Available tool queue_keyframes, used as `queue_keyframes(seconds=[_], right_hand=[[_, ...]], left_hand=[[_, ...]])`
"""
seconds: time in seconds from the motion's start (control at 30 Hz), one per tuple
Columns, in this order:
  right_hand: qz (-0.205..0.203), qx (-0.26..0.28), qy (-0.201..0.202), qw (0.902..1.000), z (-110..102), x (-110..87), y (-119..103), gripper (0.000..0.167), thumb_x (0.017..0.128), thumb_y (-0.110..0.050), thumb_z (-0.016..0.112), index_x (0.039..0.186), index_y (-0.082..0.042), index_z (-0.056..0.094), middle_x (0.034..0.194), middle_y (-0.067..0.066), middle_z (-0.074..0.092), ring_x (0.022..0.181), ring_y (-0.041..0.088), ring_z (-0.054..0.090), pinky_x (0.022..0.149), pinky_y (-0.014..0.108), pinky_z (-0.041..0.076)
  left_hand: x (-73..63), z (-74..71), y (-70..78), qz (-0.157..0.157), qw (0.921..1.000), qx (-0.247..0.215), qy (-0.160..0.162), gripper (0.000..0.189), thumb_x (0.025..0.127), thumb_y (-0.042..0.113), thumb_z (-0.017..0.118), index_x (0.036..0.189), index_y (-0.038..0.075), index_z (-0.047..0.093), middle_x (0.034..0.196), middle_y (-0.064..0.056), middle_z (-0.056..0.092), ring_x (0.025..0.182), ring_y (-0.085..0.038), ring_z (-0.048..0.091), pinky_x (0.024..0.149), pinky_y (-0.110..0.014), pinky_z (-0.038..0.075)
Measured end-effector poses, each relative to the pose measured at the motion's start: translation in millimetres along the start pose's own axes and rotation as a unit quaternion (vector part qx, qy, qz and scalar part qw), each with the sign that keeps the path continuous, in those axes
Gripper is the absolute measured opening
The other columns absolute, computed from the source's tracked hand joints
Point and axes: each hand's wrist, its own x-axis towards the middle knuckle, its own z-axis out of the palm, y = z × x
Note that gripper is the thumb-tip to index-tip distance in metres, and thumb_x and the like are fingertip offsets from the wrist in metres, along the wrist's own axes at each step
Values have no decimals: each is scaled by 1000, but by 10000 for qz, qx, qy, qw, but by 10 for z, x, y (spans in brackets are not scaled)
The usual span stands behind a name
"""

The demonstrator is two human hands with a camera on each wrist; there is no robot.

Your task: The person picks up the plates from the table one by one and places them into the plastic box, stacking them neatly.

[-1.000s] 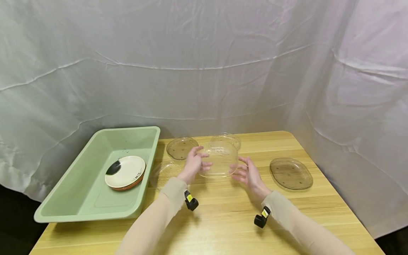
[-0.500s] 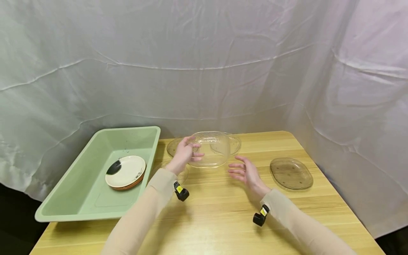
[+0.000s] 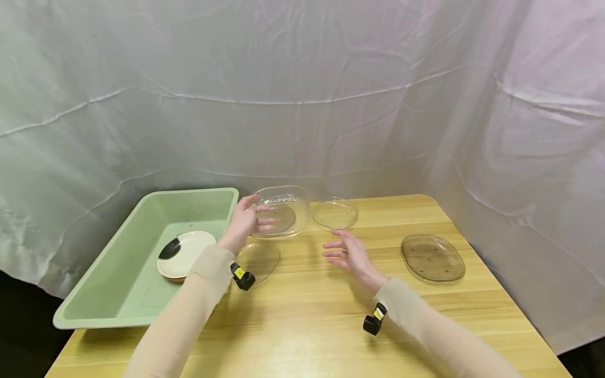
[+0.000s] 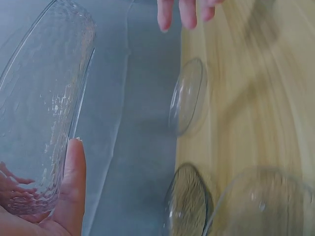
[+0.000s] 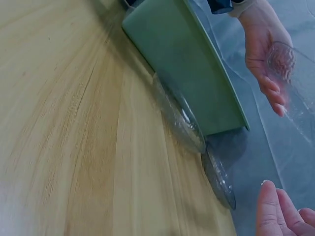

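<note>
My left hand (image 3: 246,223) grips one end of a clear, textured glass dish (image 3: 295,223), rectangular with rounded corners. It is raised above the back left of the table, overlapping a smoky glass plate (image 3: 282,219) in the head view. The left wrist view has the thumb (image 4: 73,191) along the rim of the dish, with fingers showing through the glass. My right hand (image 3: 351,256) hovers over the table with fingers extended, apart from the dish and holding nothing. Below the held dish lies a clear glass plate (image 3: 262,262), partly hidden by the left wrist.
A green basin (image 3: 101,273) stands on the left, containing a white plate (image 3: 196,247) with a black patch, over a brown-edged one. Another clear plate (image 3: 335,214) lies at the back; a smoky plate (image 3: 432,257) lies right. A grey cloth (image 3: 302,105) hangs behind the wooden table (image 3: 321,325).
My left hand has carried the glass dish left and towards the back, away from the right hand. The right hand has drifted slightly left.
</note>
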Motion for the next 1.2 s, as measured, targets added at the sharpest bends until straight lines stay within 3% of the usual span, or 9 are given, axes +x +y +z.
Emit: queue_keyframes(seconds=[0.2,0.43,0.73,1.0,1.2], right_hand=[[-18,-89,-98,9999,136,-6,-29,47,109,-21,29,151,-2,36,124,21,64,99,20,70,94,37,61],[-51,-129,-359,9993,268,-2,-8,45,108,-17,31,148,0,37,122,23,65,95,18,71,93,37,61],[12,-168,-495,9986,393,-3,0,44,107,-18,32,147,-1,40,122,25,65,97,20,71,94,37,61],[19,-232,-636,9977,434,-30,30,44,105,-14,34,145,1,41,120,26,65,93,18,70,92,37,61],[23,-381,-727,9966,430,-38,60,45,104,-13,35,146,3,39,124,30,63,95,20,70,93,37,61]], left_hand=[[-14,-302,27,-100,9996,-114,229,58,103,0,21,160,12,20,153,-25,42,77,-11,71,71,-20,62],[-71,-663,17,-202,9992,-93,341,66,100,-6,21,162,12,11,159,-24,36,81,-9,71,76,-20,62],[-162,-1141,20,-113,9984,-31,559,82,84,-16,17,162,7,3,162,-28,27,75,-2,71,78,-19,61],[-191,-1572,-53,-331,9970,-181,670,70,97,-6,16,162,8,-5,166,-27,16,75,-3,71,79,-22,62],[-238,-1837,-161,-493,9974,23,533,83,89,-17,20,161,9,-11,167,-28,8,78,0,70,81,-21,62]])
